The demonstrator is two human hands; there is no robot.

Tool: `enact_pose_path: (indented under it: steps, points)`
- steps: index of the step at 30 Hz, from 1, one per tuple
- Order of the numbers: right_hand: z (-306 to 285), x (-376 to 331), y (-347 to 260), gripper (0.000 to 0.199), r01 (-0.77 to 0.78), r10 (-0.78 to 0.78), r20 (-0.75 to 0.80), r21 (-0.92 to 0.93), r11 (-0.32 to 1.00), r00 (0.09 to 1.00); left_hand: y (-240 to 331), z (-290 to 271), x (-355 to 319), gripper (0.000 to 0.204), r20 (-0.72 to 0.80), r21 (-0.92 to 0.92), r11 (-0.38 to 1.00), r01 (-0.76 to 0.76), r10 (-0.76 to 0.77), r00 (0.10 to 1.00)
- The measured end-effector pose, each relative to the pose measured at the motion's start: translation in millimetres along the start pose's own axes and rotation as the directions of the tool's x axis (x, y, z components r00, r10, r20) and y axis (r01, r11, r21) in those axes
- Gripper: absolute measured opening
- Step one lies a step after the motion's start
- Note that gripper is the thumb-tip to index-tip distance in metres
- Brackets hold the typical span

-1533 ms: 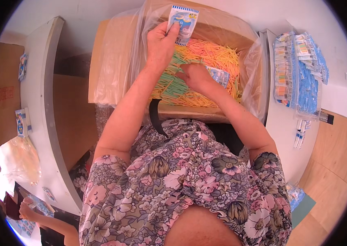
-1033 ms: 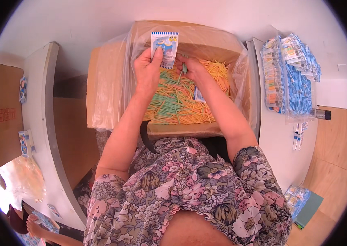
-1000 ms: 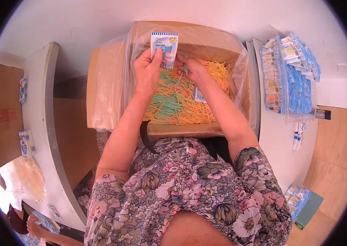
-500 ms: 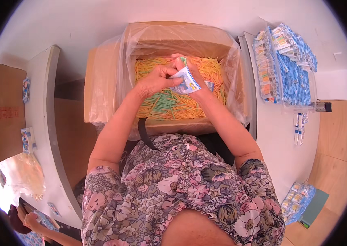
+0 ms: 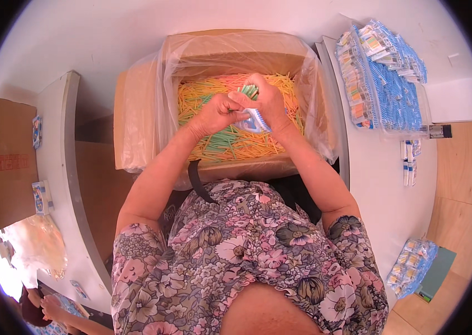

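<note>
At the lower centre of the frame a floral dress (image 5: 247, 262) is seen. Above it, a small blue-and-white packet (image 5: 254, 118) is pinched between the left hand (image 5: 217, 112) and the right hand (image 5: 266, 101), green sticks (image 5: 249, 90) gripped with it. Behind lies the plastic-lined cardboard box (image 5: 141, 111) of coloured sticks; filled packets (image 5: 386, 78) are stacked upper right.

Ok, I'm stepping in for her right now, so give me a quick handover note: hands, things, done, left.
Left hand and right hand meet over the plastic-lined cardboard box of orange, yellow and green sticks. Together they grip a small blue-and-white packet, a few green sticks at its mouth.
Done: filled packets lie stacked in the clear tray to the right.
Left: this packet is not yet in the tray.
</note>
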State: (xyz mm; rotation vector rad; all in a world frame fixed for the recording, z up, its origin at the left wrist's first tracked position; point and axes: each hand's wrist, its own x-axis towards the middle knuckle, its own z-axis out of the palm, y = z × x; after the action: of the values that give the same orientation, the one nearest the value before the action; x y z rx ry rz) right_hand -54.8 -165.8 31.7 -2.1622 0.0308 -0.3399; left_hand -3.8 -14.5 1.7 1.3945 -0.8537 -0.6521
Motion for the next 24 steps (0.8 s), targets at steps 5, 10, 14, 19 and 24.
enact_pose_path:
  steps: [5,10,14,19,24]
  points:
    - [7.6,1.1,16.0,0.042,0.04,-0.042,-0.013,-0.106,0.994,0.999,-2.1,-2.3,0.0,0.009,0.051,0.082,0.996,0.025,-0.03,0.998]
    - [12.4,4.2,26.0,0.034,-0.024,0.073,-0.136,0.331,0.943,0.988,-6.5,-4.3,1.1,0.01,-0.008,-0.083,0.994,0.073,-0.074,0.997]
    - [9.3,2.7,13.0,0.033,-0.12,0.202,-0.127,0.474,0.873,0.971,-11.0,-10.2,0.6,0.014,0.029,-0.199,0.973,0.12,-0.117,0.993]
    - [-20.1,9.2,15.7,0.034,-0.237,0.332,-0.264,0.335,0.912,0.905,1.1,-18.2,0.1,0.017,0.068,-0.165,0.955,0.248,-0.24,0.968]
    - [-44.4,-16.0,38.9,0.029,-0.217,0.226,0.149,-0.07,0.974,0.963,-13.8,-20.3,3.3,0.018,0.011,-0.019,0.937,0.348,-0.348,0.937]
